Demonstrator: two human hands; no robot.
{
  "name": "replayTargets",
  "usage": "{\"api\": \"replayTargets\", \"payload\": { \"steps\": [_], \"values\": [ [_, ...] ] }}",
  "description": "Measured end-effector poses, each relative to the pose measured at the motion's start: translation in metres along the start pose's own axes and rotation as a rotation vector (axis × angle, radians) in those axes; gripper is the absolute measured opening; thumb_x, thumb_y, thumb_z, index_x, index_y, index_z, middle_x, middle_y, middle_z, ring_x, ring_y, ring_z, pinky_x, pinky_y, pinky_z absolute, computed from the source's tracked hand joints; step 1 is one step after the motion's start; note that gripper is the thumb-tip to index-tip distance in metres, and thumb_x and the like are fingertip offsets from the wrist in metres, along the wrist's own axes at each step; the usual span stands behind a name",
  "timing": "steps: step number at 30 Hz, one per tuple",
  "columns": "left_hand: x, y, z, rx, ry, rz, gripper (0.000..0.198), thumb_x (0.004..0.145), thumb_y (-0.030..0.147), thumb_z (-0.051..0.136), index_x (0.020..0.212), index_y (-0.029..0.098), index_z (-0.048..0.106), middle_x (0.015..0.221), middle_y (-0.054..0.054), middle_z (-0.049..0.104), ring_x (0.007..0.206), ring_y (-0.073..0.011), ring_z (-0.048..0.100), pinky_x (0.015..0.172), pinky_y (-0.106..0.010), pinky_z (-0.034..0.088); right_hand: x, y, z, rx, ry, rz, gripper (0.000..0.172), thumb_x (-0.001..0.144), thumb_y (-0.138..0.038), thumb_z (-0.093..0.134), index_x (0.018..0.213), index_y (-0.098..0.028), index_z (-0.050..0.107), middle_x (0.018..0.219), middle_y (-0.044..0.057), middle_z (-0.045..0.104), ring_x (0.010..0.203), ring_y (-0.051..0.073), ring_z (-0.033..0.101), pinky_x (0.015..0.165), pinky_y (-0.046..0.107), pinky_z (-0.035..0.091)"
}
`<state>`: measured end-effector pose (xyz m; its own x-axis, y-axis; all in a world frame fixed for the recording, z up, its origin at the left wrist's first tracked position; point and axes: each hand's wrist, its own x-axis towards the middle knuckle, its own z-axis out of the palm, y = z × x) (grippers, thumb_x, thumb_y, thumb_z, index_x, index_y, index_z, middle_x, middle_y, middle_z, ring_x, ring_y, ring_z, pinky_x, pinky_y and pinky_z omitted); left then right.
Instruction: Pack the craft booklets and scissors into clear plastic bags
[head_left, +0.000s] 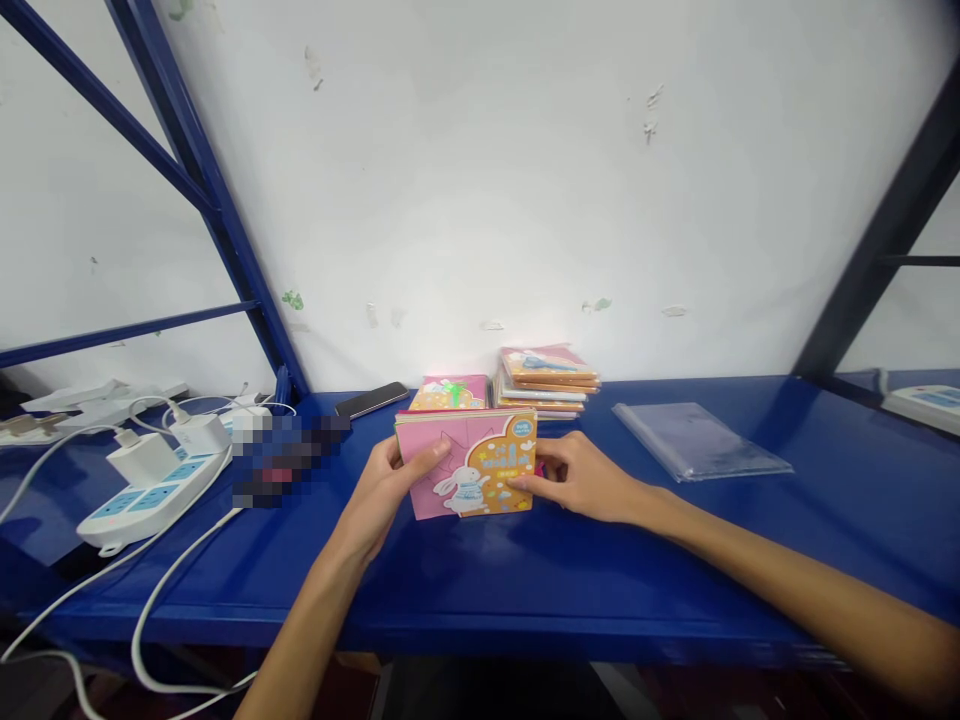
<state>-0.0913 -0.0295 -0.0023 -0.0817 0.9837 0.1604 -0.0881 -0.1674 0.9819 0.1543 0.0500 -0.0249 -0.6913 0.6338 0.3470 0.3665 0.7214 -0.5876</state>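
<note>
Upright in front of me is a small stack of pink and orange paper booklets [480, 480], its front cover printed with a white rabbit. My left hand [386, 487] grips the left side, thumb across the cover and fingers behind. On the right edge, my right hand [577, 478] pinches the booklets with the thumb on the front; its other fingers are partly hidden behind. Just beyond the held stack lies a pink and orange pile [451, 392] with a green mark on top. Beside it is a taller pile of booklets [547, 382], seemingly in clear wrapping.
On the blue table [600, 590], clear plastic sleeves [697, 440] lie to the right. A dark phone [373, 399] rests near the wall. A white power strip [154, 498] with plugs and loose white cables [180, 570] takes up the left. Blue metal posts [217, 200] flank the table.
</note>
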Motion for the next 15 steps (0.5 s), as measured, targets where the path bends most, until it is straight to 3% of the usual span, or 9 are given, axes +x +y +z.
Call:
{"api": "replayTargets", "payload": {
  "steps": [4,8,13,15],
  "values": [
    [-0.001,-0.001,0.006,0.033,-0.050,-0.032,0.055,0.067,0.037,0.091,0.113,0.010,0.074,0.114,-0.016,0.078,0.104,-0.0353,0.073,0.090,-0.043,0.058,-0.001,0.000,0.001,0.004,0.038,-0.035,0.040,0.095,-0.051,0.062,0.113,-0.019,0.077,0.076,0.002,0.077,0.053,0.015,0.058,0.052,0.026,0.040],
    [-0.001,-0.007,0.016,0.087,0.010,0.013,0.064,0.061,0.032,0.094,0.117,0.010,0.073,0.119,-0.017,0.077,0.108,-0.0382,0.072,0.094,-0.050,0.057,-0.001,0.002,0.001,0.000,0.054,-0.045,0.038,0.095,-0.050,0.063,0.109,-0.018,0.078,0.072,0.001,0.076,0.050,0.014,0.056,0.051,0.027,0.039],
    [-0.001,-0.008,0.019,0.102,0.064,0.002,0.062,0.062,0.032,0.094,0.116,0.010,0.075,0.116,-0.016,0.078,0.106,-0.0382,0.072,0.092,-0.049,0.059,0.001,0.003,-0.008,-0.001,-0.032,-0.074,0.039,0.096,-0.053,0.060,0.115,-0.021,0.074,0.086,0.002,0.078,0.060,0.016,0.061,0.057,0.028,0.044],
    [-0.001,-0.007,0.019,0.088,0.066,-0.005,0.060,0.062,0.031,0.094,0.115,0.009,0.075,0.116,-0.016,0.078,0.105,-0.0376,0.073,0.090,-0.048,0.059,0.001,0.004,-0.018,-0.017,-0.046,-0.092,0.043,0.102,-0.055,0.048,0.108,-0.021,0.074,0.085,0.003,0.077,0.064,0.018,0.063,0.060,0.029,0.045]
  ]
}}
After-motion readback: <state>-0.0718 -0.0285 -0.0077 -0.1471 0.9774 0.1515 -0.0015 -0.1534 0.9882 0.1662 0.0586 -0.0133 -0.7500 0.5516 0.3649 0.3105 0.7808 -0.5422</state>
